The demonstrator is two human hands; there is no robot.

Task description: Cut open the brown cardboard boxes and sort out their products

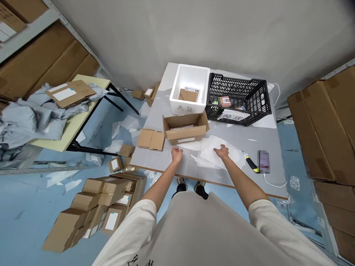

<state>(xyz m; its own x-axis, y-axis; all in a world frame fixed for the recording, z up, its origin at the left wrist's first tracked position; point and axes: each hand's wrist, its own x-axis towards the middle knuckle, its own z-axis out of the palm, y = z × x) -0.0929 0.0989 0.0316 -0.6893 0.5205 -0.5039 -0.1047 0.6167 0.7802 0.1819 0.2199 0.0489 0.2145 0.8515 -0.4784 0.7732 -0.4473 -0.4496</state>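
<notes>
My left hand [176, 153] is closed just above the table, in front of an open cardboard box [173, 136]. Whatever its curled fingers hold, if anything, is hidden. Over thin white sheets [208, 147] spread on the tabletop, my right hand [222, 151] has its thumb and fingers apart and holds nothing I can see. The open box has its flaps up and a white label on the near side. To its left lies a flat, closed cardboard box [150, 139].
Behind stand a white foam box [177, 106] with cardboard inside and a black plastic crate [249, 119] with small packages. A black-and-yellow utility knife [251, 163] lies near a blurred-out phone-like object [264, 162] with a white cable. Cartons [91, 199] are piled on the floor left.
</notes>
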